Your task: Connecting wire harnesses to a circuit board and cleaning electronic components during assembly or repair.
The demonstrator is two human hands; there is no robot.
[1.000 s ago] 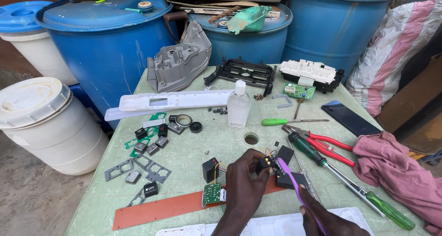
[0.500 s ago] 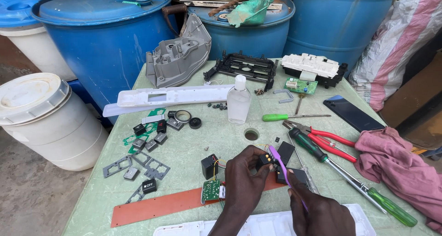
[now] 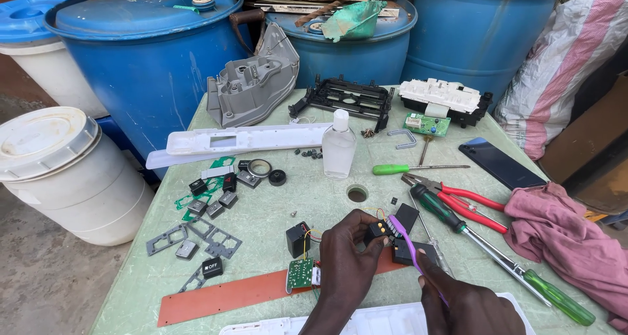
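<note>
Head view: clear bottle (image 3: 339, 147) stands capped, near-empty.

- Our left hand (image 3: 350, 260) pinches a small black part (image 3: 377, 231), just below the round hole (image 3: 357, 193) in the green table (image 3: 275, 204).
- Our right hand (image 3: 468, 302) holds a purple toothbrush (image 3: 407, 240), its bristles touching that part.
- Left of the hole sits a small green circuit board (image 3: 301, 274).

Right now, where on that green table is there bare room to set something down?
Bare patches: between the clear bottle and the small black buttons, around the table's hole; also right of the phone, above the pink cloth. Crowded: the left hand, right hand, pliers.
</note>
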